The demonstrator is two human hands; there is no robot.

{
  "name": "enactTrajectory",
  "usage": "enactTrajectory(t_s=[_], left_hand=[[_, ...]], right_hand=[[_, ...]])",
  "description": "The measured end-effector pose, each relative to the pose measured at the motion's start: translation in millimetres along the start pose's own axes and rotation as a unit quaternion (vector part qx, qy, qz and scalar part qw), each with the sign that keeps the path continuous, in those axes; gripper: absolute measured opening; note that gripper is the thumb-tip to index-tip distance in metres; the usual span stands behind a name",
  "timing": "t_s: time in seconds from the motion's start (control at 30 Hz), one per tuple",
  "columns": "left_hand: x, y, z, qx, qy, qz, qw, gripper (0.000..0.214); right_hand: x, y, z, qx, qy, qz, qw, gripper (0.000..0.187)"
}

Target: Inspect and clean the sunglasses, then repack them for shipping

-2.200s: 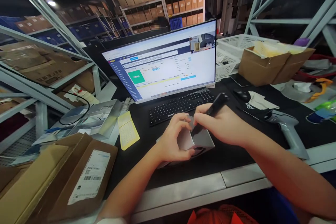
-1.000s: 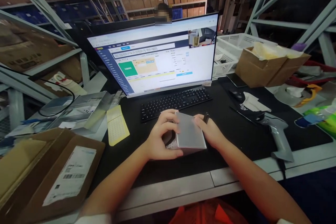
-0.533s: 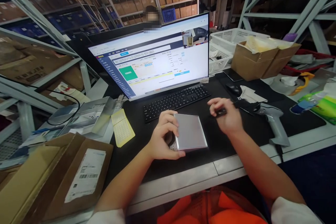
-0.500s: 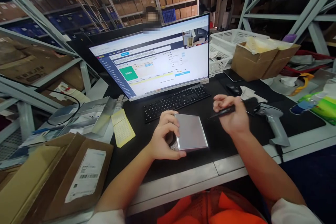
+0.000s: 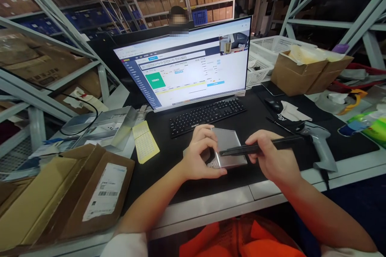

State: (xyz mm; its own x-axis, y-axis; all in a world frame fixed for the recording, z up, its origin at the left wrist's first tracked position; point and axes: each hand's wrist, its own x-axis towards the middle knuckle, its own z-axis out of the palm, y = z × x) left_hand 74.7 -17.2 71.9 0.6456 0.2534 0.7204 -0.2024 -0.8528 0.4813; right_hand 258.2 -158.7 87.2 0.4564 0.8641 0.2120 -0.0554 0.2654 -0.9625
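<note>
My left hand (image 5: 200, 154) grips a small, flat, silver-grey box (image 5: 230, 142) by its left side, tilted above the desk. Its surface is shiny, and part of some lettering shows on the side near my thumb. In my right hand (image 5: 276, 158) is a long, slim, black knife-like tool (image 5: 241, 150). The tool points left across the box, its tip at or just over the box's near left edge; whether it touches I cannot tell. My right fingers are closed around the tool's middle.
Behind the hands stand a keyboard (image 5: 208, 115) and a monitor (image 5: 187, 68). A grey barcode scanner (image 5: 321, 144) and a mouse (image 5: 273, 105) lie to the right. Yellow label sheets (image 5: 146, 142) and an open cardboard box (image 5: 93, 192) are at left; another carton (image 5: 295, 72) stands back right.
My right hand has moved left and down, bringing the black tool from beside the box to across it. My left hand still holds the box, now tilted differently. The camera view has shifted slightly.
</note>
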Motion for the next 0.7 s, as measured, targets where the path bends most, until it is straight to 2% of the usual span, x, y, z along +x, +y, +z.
enactTrajectory(t_s=[0.1,0.23,0.33,0.47,0.57,0.7], left_hand=[[1,1,0.5,-0.001,0.005,-0.003,1.0,0.047],[1,1,0.7,-0.008,0.007,-0.006,1.0,0.046],[0,2,0.7,-0.005,0.009,-0.001,1.0,0.047],[0,4,2.2,-0.007,0.021,0.017,1.0,0.048],[1,5,6.5,0.004,0.018,0.013,1.0,0.048],[1,6,13.4,0.009,0.006,0.008,1.0,0.057]], right_hand=[[-4,-10,0,-0.05,-0.041,0.017,0.998,0.03],[-10,-31,6,-0.13,-0.048,0.008,0.99,0.029],[-6,-44,9,-0.188,-0.064,-0.001,0.98,0.031],[5,-51,13,-0.206,-0.099,0.014,0.973,0.033],[9,-58,20,-0.255,-0.092,-0.033,0.962,0.035],[12,-72,32,-0.356,-0.118,-0.116,0.92,0.038]])
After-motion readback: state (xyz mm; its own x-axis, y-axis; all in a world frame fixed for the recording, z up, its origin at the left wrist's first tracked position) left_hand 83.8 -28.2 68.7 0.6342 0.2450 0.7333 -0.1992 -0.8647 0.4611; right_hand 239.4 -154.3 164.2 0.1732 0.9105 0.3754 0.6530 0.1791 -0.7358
